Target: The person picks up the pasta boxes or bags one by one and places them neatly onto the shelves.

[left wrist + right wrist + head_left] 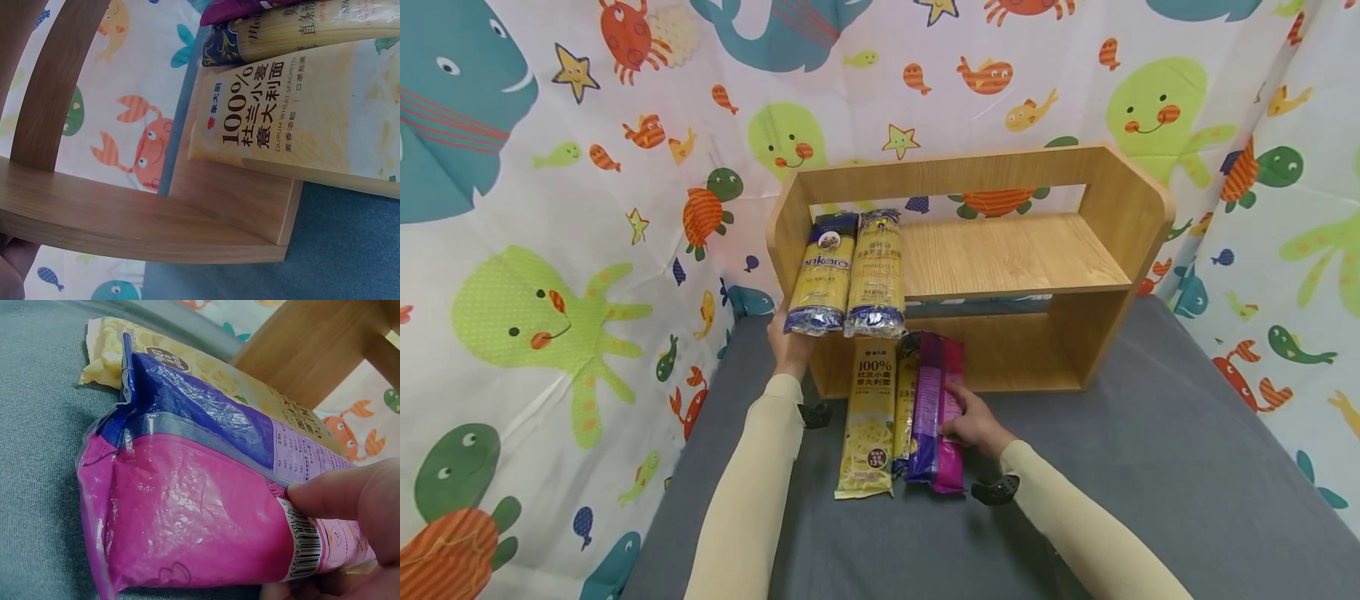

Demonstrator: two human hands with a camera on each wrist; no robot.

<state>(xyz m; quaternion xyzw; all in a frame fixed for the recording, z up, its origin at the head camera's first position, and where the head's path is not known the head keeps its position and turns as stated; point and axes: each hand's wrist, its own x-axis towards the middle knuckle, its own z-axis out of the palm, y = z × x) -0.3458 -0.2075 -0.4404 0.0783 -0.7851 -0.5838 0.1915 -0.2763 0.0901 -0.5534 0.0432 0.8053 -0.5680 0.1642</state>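
Note:
My right hand (976, 423) grips a shiny purple-and-pink packet (936, 408) by its right edge; the thumb lies beside a barcode in the right wrist view. The packet leans into the lower compartment of a small wooden shelf (1015, 250), its near end on the grey surface. My left hand (788, 346) holds the shelf's left side panel, partly hidden behind the packs above. Left of the purple packet lean a yellow spaghetti pack (867, 425) and, between them, a partly covered yellow pack (904, 408). Two spaghetti packs, one blue-yellow (824, 271), one clear-wrapped (877, 267), lie on the upper board.
The shelf stands on a grey cloth-covered table (1120, 483) near the back. Behind and beside it hangs a white curtain (842, 108) printed with sea animals. The wooden right side panel (1123, 217) rises at the shelf's far end.

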